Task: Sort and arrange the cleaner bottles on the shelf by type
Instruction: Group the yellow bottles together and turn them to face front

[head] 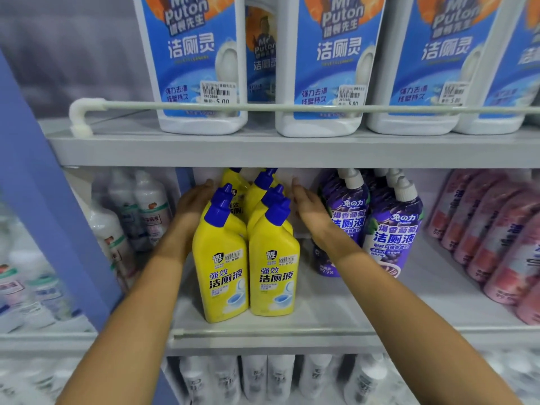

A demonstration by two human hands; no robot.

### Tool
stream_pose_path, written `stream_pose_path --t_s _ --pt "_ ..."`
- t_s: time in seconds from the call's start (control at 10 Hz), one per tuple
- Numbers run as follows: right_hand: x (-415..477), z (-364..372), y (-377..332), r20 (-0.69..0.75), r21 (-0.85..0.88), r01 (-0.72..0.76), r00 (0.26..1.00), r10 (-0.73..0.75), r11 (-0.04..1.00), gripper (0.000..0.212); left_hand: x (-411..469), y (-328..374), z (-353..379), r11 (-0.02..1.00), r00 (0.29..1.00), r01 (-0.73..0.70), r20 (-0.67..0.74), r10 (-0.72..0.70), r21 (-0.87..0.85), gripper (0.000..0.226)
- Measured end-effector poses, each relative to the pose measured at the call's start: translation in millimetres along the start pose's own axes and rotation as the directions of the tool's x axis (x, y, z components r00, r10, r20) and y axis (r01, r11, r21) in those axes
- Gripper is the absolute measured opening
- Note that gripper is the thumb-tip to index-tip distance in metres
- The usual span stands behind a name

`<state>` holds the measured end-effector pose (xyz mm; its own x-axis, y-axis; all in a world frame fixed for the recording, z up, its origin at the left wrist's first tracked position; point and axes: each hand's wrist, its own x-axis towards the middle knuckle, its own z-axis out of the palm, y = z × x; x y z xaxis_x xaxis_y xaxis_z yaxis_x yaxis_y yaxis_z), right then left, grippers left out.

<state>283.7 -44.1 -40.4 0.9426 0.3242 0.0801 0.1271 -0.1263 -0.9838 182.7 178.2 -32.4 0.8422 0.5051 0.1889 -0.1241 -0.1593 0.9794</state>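
Neither grip was closed on anything: the left hand (194, 200) and the right hand (306, 209) were held flat, fingers straight and together, one along each flank of the yellow toilet-cleaner bottles (222, 273). The left palm was set at the group's nine o'clock side, the right palm at its three o'clock side. Contact with the rear bottles seemed likely, though it was partly hidden by the front pair.

The yellow bottles stood upright in two files on the middle shelf (336, 305), with the front pair near the shelf's six o'clock edge. At three o'clock of them, just beside the right wrist, purple toilet-cleaner bottles (391, 229) were ranked, with pink bottles (496, 235) further along. At twelve o'clock, on the shelf above, blue-labelled Mr Puton bottles (201, 62) were kept behind a guard rail (263, 106).

The step in hand was judged to be the squaring-up of the yellow type into one tight block. For the next move, even inward pressure from both palms would be called for, so that the tall, narrow bottles could be slid together without being tipped.

Both forearms were reached in from six o'clock and converged on the group, wrists nearly straight, fingertips pointed toward twelve o'clock beneath the upper shelf.
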Motion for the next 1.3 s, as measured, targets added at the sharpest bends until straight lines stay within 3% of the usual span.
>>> stream_pose_path --t_s 0.1,0.3,0.4,0.6,0.8,0.9,1.0,1.1,1.3 --pt "-16 -7 7 0.016 0.109 -0.012 1.0 0.01 0.994 0.064 -28 0 -2 0.99 0.998 0.034 -0.042 -0.04 -0.135 0.02" --pt "-32 -15 22 0.139 0.199 -0.064 0.99 0.037 0.978 0.038 -53 -10 -11 0.961 0.999 0.005 -0.031 -0.014 -0.278 0.013" --pt "-36 -12 12 0.161 0.155 -0.038 0.987 0.013 0.987 0.051 -60 -7 -9 0.946 1.0 0.01 -0.024 -0.019 -0.324 0.015" --pt "-25 0 -14 0.164 0.046 -0.001 0.986 -0.007 0.999 0.021 -67 -4 -10 0.938 0.999 0.021 0.041 -0.007 -0.345 0.016" --pt "-11 -3 -12 0.2 -0.133 0.161 0.971 -0.132 0.978 0.021 -66 -3 -11 0.944 0.996 -0.012 0.076 0.039 -0.329 0.015" --pt "-4 0 -11 0.22 -0.171 0.198 0.963 -0.159 0.965 0.025 -65 -3 -12 0.94 0.991 -0.058 0.091 0.094 -0.337 0.023" --pt "3 6 -8 0.242 -0.192 0.197 0.959 -0.148 0.961 0.022 -62 -4 -13 0.945 0.99 -0.092 0.073 0.121 -0.314 0.063" --pt "8 10 0 0.264 -0.226 0.241 0.948 -0.179 0.944 0.021 -58 -3 -12 0.941 0.991 -0.122 0.02 0.135 -0.315 0.07" --pt "16 7 21 0.194 -0.071 0.326 0.932 -0.308 0.943 0.032 -38 -8 -1 0.961 0.988 -0.145 -0.081 0.129 -0.235 0.014"
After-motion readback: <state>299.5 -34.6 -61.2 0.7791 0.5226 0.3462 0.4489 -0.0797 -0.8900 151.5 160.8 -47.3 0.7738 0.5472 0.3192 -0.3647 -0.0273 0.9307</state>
